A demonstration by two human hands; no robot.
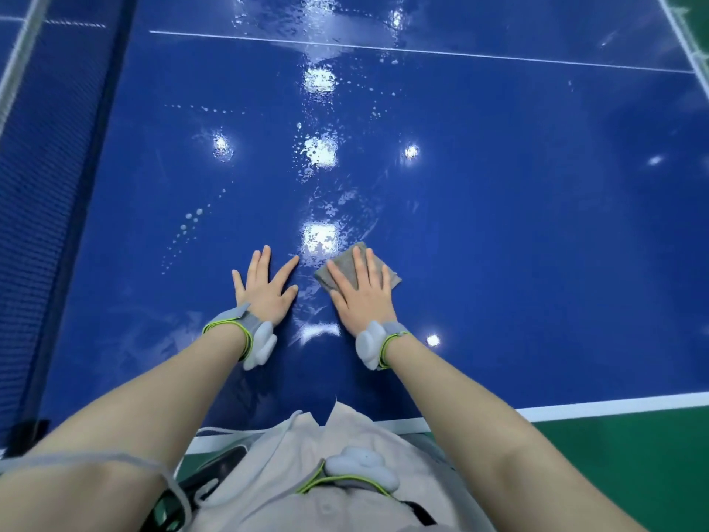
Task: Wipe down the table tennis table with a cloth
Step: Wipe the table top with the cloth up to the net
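The blue table tennis table [498, 224] fills the view, its surface wet with streaks and droplets down the middle. A small grey cloth [347, 263] lies flat on it near the front. My right hand [362, 291] presses on the cloth with straight, spread fingers, covering most of it. My left hand [264, 288] rests flat on the bare table just left of the cloth, fingers spread, holding nothing. Both wrists carry grey bands with white sensors.
The dark blue net [42, 186] runs along the left side. A white centre line [422, 51] crosses the far part of the table. The white table edge [614, 407] lies at the front right, with green floor [633, 462] beyond it.
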